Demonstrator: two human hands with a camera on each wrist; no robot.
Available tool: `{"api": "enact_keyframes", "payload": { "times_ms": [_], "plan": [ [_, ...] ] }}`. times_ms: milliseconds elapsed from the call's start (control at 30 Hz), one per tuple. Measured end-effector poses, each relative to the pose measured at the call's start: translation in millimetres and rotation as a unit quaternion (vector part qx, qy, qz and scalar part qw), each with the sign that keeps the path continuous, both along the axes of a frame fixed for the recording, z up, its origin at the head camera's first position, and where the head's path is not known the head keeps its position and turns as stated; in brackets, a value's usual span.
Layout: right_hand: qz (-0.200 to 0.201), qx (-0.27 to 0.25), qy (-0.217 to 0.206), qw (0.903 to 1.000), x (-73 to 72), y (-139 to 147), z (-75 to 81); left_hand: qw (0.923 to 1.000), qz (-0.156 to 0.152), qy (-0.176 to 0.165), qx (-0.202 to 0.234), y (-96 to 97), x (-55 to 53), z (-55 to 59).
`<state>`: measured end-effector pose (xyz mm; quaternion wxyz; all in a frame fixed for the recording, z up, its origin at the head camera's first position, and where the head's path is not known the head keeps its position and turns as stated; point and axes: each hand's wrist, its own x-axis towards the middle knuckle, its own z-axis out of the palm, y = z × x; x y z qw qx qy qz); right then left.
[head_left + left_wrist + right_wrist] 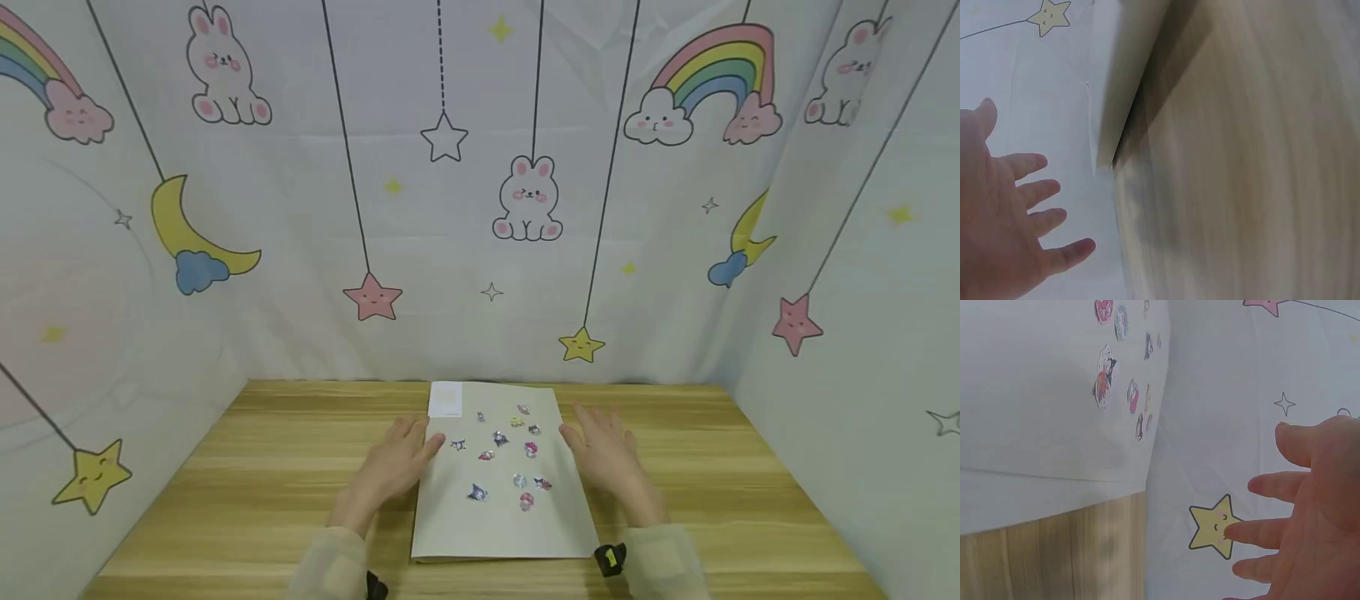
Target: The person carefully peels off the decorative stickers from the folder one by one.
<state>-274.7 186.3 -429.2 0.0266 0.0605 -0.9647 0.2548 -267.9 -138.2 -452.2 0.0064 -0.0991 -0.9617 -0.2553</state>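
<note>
A large white paper pad (457,529) lies in the middle of the wooden table, with several small cartoon stickers (500,439) scattered over it. At its far left corner sits a small white square (446,400). My left hand (397,462) hovers by the pad's left edge, fingers extended; the left wrist view shows that hand (997,212) spread with nothing in it. By the right edge is my right hand (609,454), fingers apart. In the right wrist view, the right hand (1316,512) is beyond the pad (1035,437), holding nothing.
A wooden table (285,475) extends to both sides of the pad. White fabric (450,333) printed with rabbits, stars and rainbows surrounds the table at the back and sides. Each sleeve has a dark strap near it, such as the black band (611,558) on the right.
</note>
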Motion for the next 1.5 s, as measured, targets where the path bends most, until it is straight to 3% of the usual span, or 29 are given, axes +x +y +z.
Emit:
{"api": "enact_keyframes", "payload": {
  "times_ms": [200,500,667,900,1167,1500],
  "plan": [
    [0.026,0.012,0.029,0.9992,-5.5,-15.1,1.2,0.9988,0.049,-0.009,0.0,8.2,0.1,-3.0],
    [0.064,0.027,0.04,0.9968,-13.7,-41.5,-1.3,0.9914,0.109,-0.044,0.057,13.0,1.2,-3.5],
    [0.076,0.025,0.037,0.9961,-17.2,-53.2,-1.2,0.99,0.106,-0.056,0.074,13.4,-0.7,-2.7],
    [0.098,-0.005,0.021,0.9949,-17.4,-75.0,-6.8,0.9819,0.122,-0.099,0.106,13.9,-0.1,-6.0],
    [0.124,-0.011,0.038,0.9914,-24.2,-97.1,-12.8,0.9836,0.114,-0.099,0.098,18.9,-8.5,-8.4],
    [0.171,-0.019,0.02,0.9848,-28.7,-116.2,-8.1,0.9871,0.105,-0.094,0.076,17.6,-16.0,-9.2]
  ]
}}
